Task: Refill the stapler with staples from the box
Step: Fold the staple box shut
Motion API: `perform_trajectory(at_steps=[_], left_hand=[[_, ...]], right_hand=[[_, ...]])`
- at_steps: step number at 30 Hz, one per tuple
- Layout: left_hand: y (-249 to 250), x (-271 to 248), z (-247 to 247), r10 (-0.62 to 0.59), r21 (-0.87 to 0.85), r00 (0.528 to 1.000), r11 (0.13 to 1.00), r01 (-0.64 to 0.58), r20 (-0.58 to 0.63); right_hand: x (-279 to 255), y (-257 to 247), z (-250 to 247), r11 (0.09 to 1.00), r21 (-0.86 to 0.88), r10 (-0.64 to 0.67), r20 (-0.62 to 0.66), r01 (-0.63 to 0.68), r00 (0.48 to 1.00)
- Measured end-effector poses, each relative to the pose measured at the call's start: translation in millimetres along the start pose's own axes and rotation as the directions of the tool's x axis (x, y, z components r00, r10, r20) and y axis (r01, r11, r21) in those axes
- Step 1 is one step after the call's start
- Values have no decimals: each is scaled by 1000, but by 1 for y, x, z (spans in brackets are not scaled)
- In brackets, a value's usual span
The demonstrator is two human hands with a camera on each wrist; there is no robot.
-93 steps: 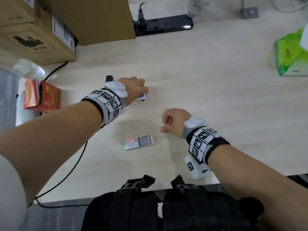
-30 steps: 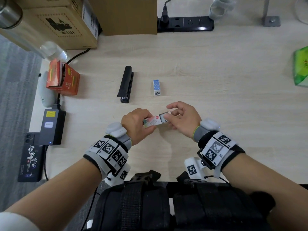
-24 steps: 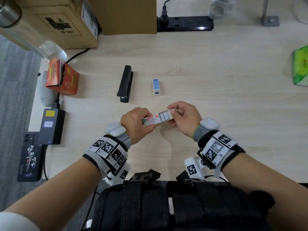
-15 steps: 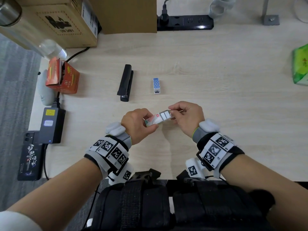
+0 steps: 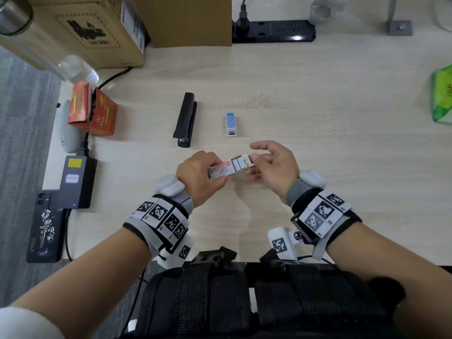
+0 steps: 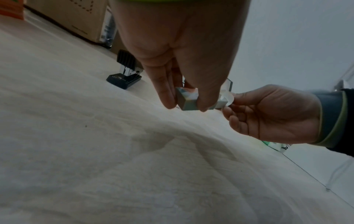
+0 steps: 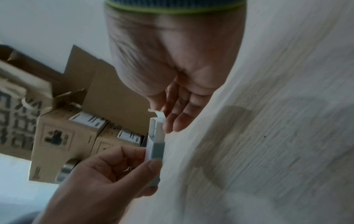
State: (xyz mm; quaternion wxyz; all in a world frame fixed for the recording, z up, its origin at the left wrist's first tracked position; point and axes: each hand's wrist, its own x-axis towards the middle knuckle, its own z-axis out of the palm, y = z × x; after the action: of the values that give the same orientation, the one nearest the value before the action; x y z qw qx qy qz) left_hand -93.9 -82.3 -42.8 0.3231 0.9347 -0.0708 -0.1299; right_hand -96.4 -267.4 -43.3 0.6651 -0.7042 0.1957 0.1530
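The staple box (image 5: 228, 167), small with a red and white label and a grey window, is held just above the desk in front of me. My left hand (image 5: 213, 171) grips its left end between thumb and fingers. My right hand (image 5: 254, 162) pinches the opened flap (image 5: 250, 158) at its right end, index finger raised. The black stapler (image 5: 186, 124) lies closed on the desk beyond my left hand, untouched. In the left wrist view, my fingers (image 6: 164, 97) clamp the staple box (image 6: 188, 103) and the stapler (image 6: 125, 72) sits behind. In the right wrist view, the flap (image 7: 158, 115) stands beside my fingertips (image 7: 178, 122).
A small blue dotted box (image 5: 231, 124) lies right of the stapler. Cardboard boxes (image 5: 93, 30) and a black power strip (image 5: 274, 30) line the back. An orange carton (image 5: 91, 113), a power adapter (image 5: 75, 182) and a phone (image 5: 46, 226) sit at the left edge, a green pack (image 5: 442, 96) far right.
The staple box, earlier lying on the desk, is now lifted between both hands. Over the last second my right hand has pulled the end flap open and its index finger has lifted.
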Motion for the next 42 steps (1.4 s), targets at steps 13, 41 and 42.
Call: perform_trajectory(at_steps=[13, 41, 42], left_hand=[[8, 5, 2, 129, 15, 992, 992, -129, -13], [13, 11, 4, 86, 38, 996, 995, -87, 21], [14, 11, 4, 88, 39, 996, 995, -89, 18]], right_hand=[[3, 3, 11, 997, -46, 62, 20, -61, 998], [0, 2, 2, 995, -2, 102, -30, -102, 994], [0, 2, 2, 995, -7, 97, -34, -97, 995]])
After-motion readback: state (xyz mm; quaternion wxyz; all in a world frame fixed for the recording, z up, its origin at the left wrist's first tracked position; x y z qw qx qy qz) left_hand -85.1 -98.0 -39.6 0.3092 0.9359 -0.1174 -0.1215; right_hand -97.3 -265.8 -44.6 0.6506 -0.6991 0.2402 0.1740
